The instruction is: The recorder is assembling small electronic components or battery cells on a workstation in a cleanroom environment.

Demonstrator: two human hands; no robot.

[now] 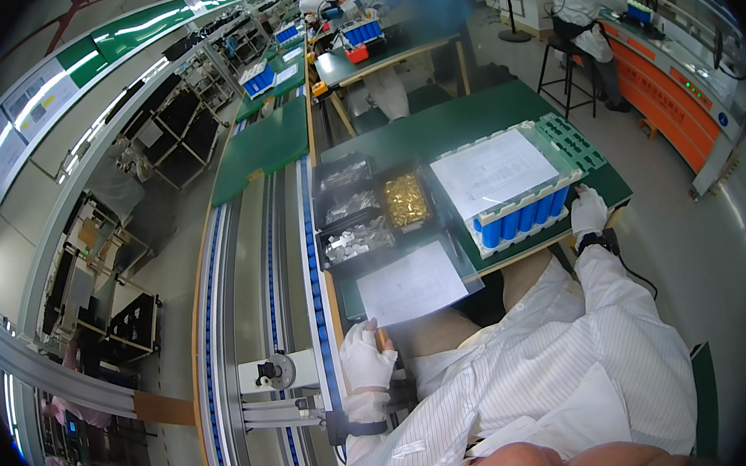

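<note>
My left hand (pixel 367 359), in a white glove with bare fingertips, rests at the near left corner of the green table (pixel 461 117), beside the conveyor. Its fingers are slightly apart and hold nothing that I can see. My right hand (pixel 588 214), also gloved, lies at the table's front right edge, fingers loosely bent and seemingly empty. Just left of it stands a pack of blue cylindrical cells (pixel 524 218) in a pale plastic frame. A printed sheet (pixel 493 169) covers the pack's top. Another white sheet (pixel 414 285) lies nearer my left hand.
Black bins (pixel 356 239) of silvery metal pieces and a bin of brass-coloured parts (pixel 406 200) stand left of the pack. A green perforated plastic tray (pixel 569 142) lies behind it. Conveyor rails (pixel 271 243) run along the left. Co-workers sit or stand farther off.
</note>
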